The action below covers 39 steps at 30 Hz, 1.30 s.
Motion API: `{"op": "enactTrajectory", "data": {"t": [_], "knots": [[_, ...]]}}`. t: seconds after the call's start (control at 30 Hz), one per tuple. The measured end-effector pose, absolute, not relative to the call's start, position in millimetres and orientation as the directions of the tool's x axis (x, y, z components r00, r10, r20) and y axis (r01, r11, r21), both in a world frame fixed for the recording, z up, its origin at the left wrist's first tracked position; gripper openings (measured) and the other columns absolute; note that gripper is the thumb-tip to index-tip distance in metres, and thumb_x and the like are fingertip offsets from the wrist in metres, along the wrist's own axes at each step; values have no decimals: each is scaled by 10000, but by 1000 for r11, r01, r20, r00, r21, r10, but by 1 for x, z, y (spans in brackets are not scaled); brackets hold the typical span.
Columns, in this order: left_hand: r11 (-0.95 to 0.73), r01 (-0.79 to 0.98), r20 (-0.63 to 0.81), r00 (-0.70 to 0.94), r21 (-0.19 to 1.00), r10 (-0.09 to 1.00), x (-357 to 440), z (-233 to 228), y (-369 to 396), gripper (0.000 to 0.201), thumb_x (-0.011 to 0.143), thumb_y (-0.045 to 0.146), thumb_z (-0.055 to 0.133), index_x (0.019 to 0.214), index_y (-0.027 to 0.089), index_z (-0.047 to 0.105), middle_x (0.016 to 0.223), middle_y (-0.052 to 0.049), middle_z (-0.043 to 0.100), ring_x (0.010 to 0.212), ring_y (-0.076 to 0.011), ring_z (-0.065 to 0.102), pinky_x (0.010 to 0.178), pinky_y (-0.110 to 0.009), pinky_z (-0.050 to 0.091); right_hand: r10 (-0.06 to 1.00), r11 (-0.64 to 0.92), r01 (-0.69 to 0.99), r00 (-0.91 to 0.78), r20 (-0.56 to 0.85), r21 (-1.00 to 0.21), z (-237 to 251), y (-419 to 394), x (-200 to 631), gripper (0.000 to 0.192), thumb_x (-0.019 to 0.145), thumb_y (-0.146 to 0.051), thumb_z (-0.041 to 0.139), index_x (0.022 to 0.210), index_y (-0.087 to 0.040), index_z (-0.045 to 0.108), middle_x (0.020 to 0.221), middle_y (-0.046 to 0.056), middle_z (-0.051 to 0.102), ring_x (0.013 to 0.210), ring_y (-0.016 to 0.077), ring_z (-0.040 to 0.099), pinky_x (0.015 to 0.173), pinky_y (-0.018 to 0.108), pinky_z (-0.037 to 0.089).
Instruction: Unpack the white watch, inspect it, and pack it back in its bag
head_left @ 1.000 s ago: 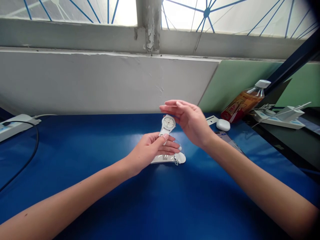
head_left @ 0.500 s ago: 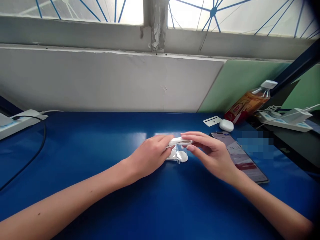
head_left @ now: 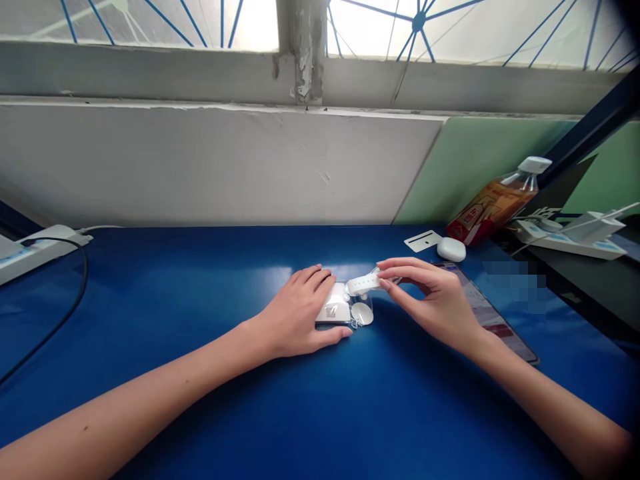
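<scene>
Laying a white watch [head_left: 363, 283] down over its small white stand [head_left: 334, 311] appears to be the work in hand, and it is judged well along. The watch is already lowered to lie nearly flat just above the stand, near the middle of the blue table [head_left: 200, 373], somewhat toward the far edge. What seems left is for the strap to be settled fully onto the stand and released; whether it is seated yet cannot be told, since the clear part of the stand and the strap overlap in view.

The left hand [head_left: 300, 317] is laid palm down on the table, its fingers spread and flat, pressed against the near and left side of the stand so that it is steadied; nothing is gripped by it. The right hand [head_left: 433, 300] is brought in from the right, wrist low over the table, and the strap end is pinched between thumb and fingertips, the other fingers being curled loosely beneath.

Toward the far right corner a phone [head_left: 493, 320], a white earbud case [head_left: 451, 249], a card [head_left: 423, 241] and a bottle [head_left: 493, 200] are seen; a power strip [head_left: 35, 250] is set at the left edge.
</scene>
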<state>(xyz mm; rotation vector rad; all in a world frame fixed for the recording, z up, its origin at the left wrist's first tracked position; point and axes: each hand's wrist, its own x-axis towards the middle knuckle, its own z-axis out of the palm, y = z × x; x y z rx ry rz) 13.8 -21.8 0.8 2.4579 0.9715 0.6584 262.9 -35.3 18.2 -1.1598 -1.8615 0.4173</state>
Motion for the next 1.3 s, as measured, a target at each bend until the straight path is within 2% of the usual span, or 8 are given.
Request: {"op": "enactTrajectory", "data": {"t": [0.17, 0.3, 0.43, 0.67, 0.87, 1.03, 1.2, 1.3], "knots": [[-642, 495, 288, 613, 586, 736, 14, -2, -22, 600, 821, 509, 647, 1307, 175, 537, 1378, -175, 506, 1338, -370, 370, 1112, -481, 231, 818, 550, 610, -254, 516, -571, 18, -35, 265, 79, 819, -217, 657, 868, -233, 717, 975, 68, 725, 875, 236, 689, 776, 366, 566], [-658, 476, 315, 615, 584, 723, 14, -1, -20, 496, 831, 482, 652, 1233, 203, 571, 1263, -146, 582, 1239, -348, 464, 1053, -482, 321, 814, 558, 623, -286, 505, -548, 19, -35, 265, 52, 812, -194, 654, 838, -219, 692, 929, 59, 719, 774, 205, 675, 649, 324, 555], [-697, 539, 314, 636, 473, 704, 14, -1, -19, 487, 843, 440, 662, 1236, 185, 529, 1222, -122, 593, 1136, -305, 511, 963, -454, 420, 850, 517, 598, -273, 451, -613, 19, -34, 266, 59, 831, -195, 645, 852, -215, 696, 941, 54, 711, 794, 194, 668, 628, 303, 550], [-731, 569, 349, 644, 376, 681, 13, -4, -20, 521, 875, 429, 636, 1277, 141, 474, 1247, -129, 566, 1123, -282, 503, 942, -419, 454, 877, 469, 486, -357, 322, -738, 13, -35, 264, 187, 886, -245, 606, 1050, -217, 691, 1136, 70, 687, 1006, 210, 664, 776, 308, 588], [-748, 559, 394, 635, 359, 664, 12, -5, -20, 507, 896, 429, 609, 1281, 124, 482, 1240, -135, 571, 1125, -271, 504, 950, -412, 457, 770, 636, 584, -516, 374, -504, 8, -35, 267, 255, 918, -207, 556, 1147, -178, 664, 1222, 88, 673, 1104, 211, 645, 956, 336, 530], [-782, 520, 370, 691, 343, 621, 13, -4, -20, 542, 889, 443, 613, 1304, 122, 476, 1250, -139, 570, 1154, -273, 499, 975, -415, 449, 726, 688, 601, -582, 367, -406, 0, -35, 265, 274, 928, -220, 551, 1179, -174, 652, 1181, 84, 694, 1085, 201, 650, 940, 318, 534], [-760, 557, 327, 688, 336, 649, 15, -4, -20, 542, 891, 460, 600, 1302, 126, 483, 1263, -141, 565, 1165, -284, 493, 982, -429, 439, 699, 711, 644, -608, 376, -282, 3, -34, 267, 258, 929, -235, 547, 1158, -222, 663, 1198, 81, 670, 1032, 217, 651, 869, 354, 548], [-749, 576, 324, 676, 328, 662, 15, -3, -21, 530, 897, 462, 589, 1301, 133, 494, 1261, -144, 562, 1159, -290, 495, 970, -440, 439, 693, 712, 664, -615, 376, -228, 10, -32, 273, 218, 928, -246, 545, 1086, -241, 694, 1113, 75, 691, 938, 216, 664, 789, 352, 552]]}}
